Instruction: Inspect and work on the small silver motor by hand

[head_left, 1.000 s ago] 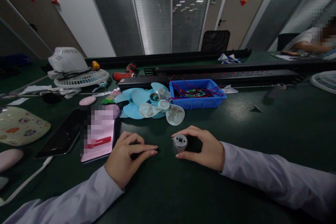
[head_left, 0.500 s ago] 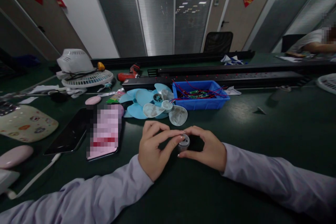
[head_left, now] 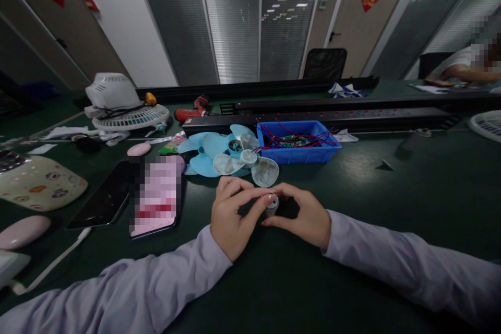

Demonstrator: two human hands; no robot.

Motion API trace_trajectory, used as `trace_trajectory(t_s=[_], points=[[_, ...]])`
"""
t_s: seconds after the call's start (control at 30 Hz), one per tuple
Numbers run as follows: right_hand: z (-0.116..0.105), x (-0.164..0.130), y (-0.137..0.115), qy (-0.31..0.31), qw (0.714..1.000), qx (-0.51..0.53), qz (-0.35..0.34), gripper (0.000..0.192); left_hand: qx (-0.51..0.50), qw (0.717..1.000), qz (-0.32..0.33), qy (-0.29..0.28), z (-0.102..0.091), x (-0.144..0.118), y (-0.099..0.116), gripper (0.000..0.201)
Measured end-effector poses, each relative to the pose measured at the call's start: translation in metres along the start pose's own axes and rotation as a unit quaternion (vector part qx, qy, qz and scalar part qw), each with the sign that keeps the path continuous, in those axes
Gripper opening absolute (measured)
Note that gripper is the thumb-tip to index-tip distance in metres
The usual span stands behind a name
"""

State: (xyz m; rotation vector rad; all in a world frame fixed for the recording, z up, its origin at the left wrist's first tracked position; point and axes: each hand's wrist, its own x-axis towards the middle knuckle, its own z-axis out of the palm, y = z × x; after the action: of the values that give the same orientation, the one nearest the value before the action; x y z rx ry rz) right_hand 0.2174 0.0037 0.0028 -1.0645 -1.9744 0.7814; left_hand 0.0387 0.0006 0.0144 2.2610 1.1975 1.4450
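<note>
- The green table [head_left: 352, 188] is spreading across the scene.
- At far left, a white fan [head_left: 113, 83] is lying grille down.
- Around the middle, blue blades [head_left: 209, 166] are lying left of a blue bin [head_left: 299, 155] that is holding wiring [head_left: 295, 141].
- Two phones [head_left: 99, 195] are lying at near left.
- The right hand [head_left: 307, 214] is curling around a metal cylinder [head_left: 271, 211], thumb and fingers parted by its width.
- The left hand [head_left: 235, 216] is closing thumb and forefinger at its top; I can't tell whether they're gripping anything.
- The cylinder is sitting near middle, between both hands.
</note>
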Motion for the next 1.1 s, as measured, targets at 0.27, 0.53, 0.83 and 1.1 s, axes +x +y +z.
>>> trace_trajectory(t_s=[0.27,0.53,0.83,1.1], points=[[0.000,0.001,-0.002,-0.006,1.000,0.008,0.000,0.034,-0.016,0.999,0.007,-0.038,-0.002,0.001,-0.005,0.011],[0.000,0.000,0.000,-0.006,1.000,-0.003,-0.003,0.036,-0.042,0.998,-0.034,-0.032,-0.003,0.004,0.003,0.010],[-0.001,-0.001,-0.002,-0.015,1.000,0.007,0.009,0.042,0.072,0.994,-0.010,-0.076,-0.044,-0.017,-0.027,0.014],[-0.001,0.000,-0.002,-0.016,1.000,0.013,0.018,0.042,0.118,0.976,0.015,-0.183,-0.051,-0.029,-0.049,0.022]])
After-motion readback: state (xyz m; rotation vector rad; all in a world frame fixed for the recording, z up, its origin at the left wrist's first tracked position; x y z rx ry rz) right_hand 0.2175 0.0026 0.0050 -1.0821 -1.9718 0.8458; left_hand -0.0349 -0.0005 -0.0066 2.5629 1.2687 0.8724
